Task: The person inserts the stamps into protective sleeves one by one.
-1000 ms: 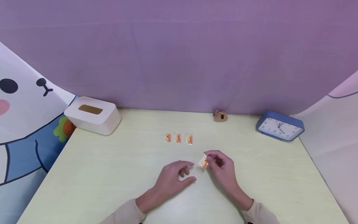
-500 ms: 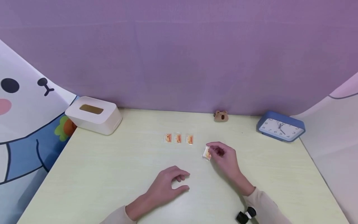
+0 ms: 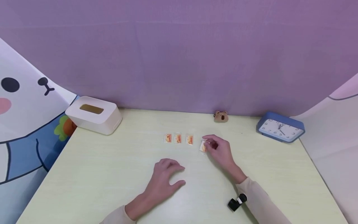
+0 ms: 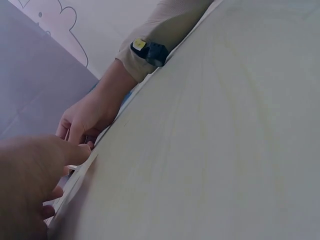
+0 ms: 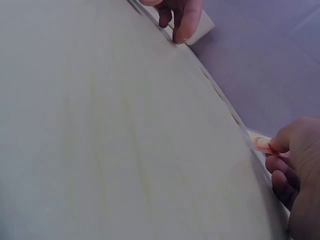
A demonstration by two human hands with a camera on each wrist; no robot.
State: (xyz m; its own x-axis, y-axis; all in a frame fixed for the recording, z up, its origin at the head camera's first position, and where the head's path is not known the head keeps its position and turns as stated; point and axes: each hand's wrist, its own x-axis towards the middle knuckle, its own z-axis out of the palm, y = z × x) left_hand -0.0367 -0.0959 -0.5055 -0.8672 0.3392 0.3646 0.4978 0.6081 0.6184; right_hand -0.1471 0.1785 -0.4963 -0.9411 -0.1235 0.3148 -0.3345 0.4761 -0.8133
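My right hand [image 3: 220, 152] pinches a small clear packet [image 3: 203, 146] with an orange and white print between thumb and fingers, just right of a row of similar packets. In the right wrist view the held packet [image 5: 261, 142] sticks out from the fingertips, close over the table. Three more packets lie flat in that row: a left one [image 3: 167, 138], a middle one [image 3: 177, 138] and a right one [image 3: 189, 139]. My left hand [image 3: 163, 177] is low over the table's middle, thumb and fingers apart, holding nothing.
At the back left stands a white tissue box [image 3: 95, 115]. A brown koala figure [image 3: 221, 116] sits at the table's back edge, and a blue clock [image 3: 280, 127] stands at the back right. A purple cloth [image 3: 179, 62] hangs behind the table [image 3: 126, 155].
My right hand has carried the packet away from me, toward the right end of the row. The left hand has drawn back to the left, away from the packet.
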